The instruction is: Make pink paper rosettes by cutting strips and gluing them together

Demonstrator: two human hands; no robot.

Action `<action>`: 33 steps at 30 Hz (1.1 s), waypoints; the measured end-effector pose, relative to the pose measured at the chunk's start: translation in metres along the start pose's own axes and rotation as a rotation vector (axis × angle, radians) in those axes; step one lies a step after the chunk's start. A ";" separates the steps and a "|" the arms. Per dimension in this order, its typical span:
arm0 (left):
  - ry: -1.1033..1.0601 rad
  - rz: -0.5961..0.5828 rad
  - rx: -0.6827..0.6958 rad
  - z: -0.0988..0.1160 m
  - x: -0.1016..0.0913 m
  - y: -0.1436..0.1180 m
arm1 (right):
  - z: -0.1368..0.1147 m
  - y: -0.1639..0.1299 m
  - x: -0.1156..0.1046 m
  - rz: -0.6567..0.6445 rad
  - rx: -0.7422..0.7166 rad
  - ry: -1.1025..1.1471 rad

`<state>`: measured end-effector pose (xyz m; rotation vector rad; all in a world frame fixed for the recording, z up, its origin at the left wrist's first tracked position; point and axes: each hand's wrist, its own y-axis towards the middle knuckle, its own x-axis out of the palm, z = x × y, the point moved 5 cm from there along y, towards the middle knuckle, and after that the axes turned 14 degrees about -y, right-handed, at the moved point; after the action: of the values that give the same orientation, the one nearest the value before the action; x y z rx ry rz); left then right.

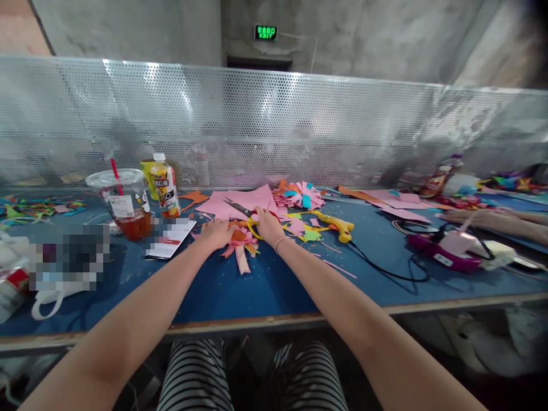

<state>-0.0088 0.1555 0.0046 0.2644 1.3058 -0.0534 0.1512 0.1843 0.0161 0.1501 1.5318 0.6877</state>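
My right hand [269, 225] is closed round the handles of a pair of scissors [240, 208]. Their dark blades point up and left over a large pink paper sheet [216, 201], and look slightly apart. At the sheet's near edge, my left hand [217, 233] rests with its fingers stretched forward, touching the paper; its fingertips show only in part. Between my hands and nearer to me lies a paper flower [240, 242] with an orange middle and pink strips. Behind my right hand sits a fringed pink paper bundle [299, 196] with blue pieces.
A yellow glue gun [338, 225] with a black cord lies to the right among paper scraps [311, 234]. On the left stand a drink cup [124, 208], a juice bottle [165, 185] and a phone-sized white card [171, 238]. A purple power strip [445, 254] and another person's arm [505, 224] are far right.
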 end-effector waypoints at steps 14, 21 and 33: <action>-0.018 0.014 -0.048 -0.008 -0.003 0.001 | 0.026 0.004 -0.008 0.096 0.036 0.092; -0.071 0.058 0.023 -0.006 -0.003 0.007 | 0.049 0.001 -0.011 0.058 0.086 0.056; -0.313 0.066 0.287 0.017 -0.005 0.002 | 0.106 -0.008 -0.026 -0.216 0.239 0.030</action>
<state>0.0068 0.1535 0.0141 0.5225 0.9753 -0.2186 0.2564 0.1995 0.0426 0.1517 1.6289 0.3362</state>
